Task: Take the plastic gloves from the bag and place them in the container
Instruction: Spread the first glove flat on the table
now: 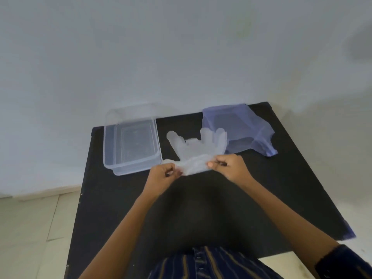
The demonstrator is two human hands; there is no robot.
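A clear plastic glove (198, 147) lies spread on the black table (281, 178), fingers pointing away from me. My left hand (164, 176) pinches the left end of its cuff and my right hand (229, 167) pinches the right end, both just above the table. A clear rectangular container (130, 146) stands open to the left of the glove. A pale purple translucent bag (241, 130) sits to the right of the glove, behind my right hand.
The container's clear lid (128, 112) leans behind it against the white wall. The table's left edge drops to a tiled floor (30, 228). My striped shirt (211, 264) shows at the bottom.
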